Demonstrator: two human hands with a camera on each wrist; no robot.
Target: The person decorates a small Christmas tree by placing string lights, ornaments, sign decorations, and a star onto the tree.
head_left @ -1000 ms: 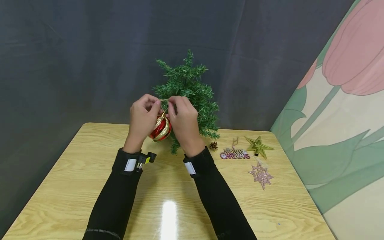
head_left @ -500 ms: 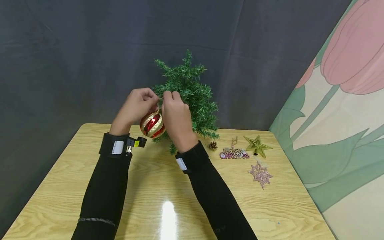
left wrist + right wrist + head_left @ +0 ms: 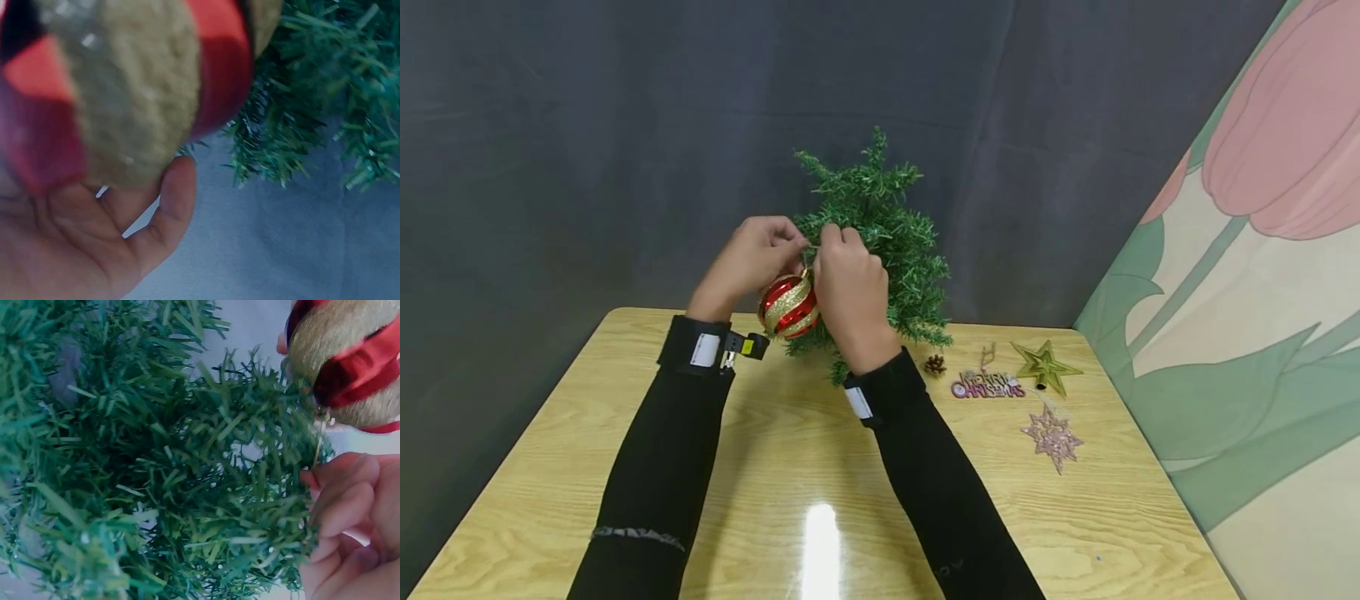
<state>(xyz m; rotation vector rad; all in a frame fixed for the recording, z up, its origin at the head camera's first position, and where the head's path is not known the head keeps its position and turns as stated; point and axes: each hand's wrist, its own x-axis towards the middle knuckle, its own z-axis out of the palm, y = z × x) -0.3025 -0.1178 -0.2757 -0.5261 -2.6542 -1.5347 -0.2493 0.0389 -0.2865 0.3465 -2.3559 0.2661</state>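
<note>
A red and gold striped Christmas ball hangs by a thin string at the left side of a small green Christmas tree. My left hand pinches the string above the ball. Close beside it, my right hand pinches the string too, its fingertips against the branch tips. Filling the upper left of the left wrist view is the ball, blurred, above the palm. In the right wrist view the string runs from the ball to the fingers beside the branches. The exact fingertip contact is partly hidden.
Right of the tree on the wooden table lie a pinecone, a Merry Christmas sign, a gold star and a pink glitter snowflake. A dark curtain hangs behind.
Both hands have shifted left and slightly up with the ball, then a little back to the right. The ball now hangs left of the right hand, more fully in sight.
</note>
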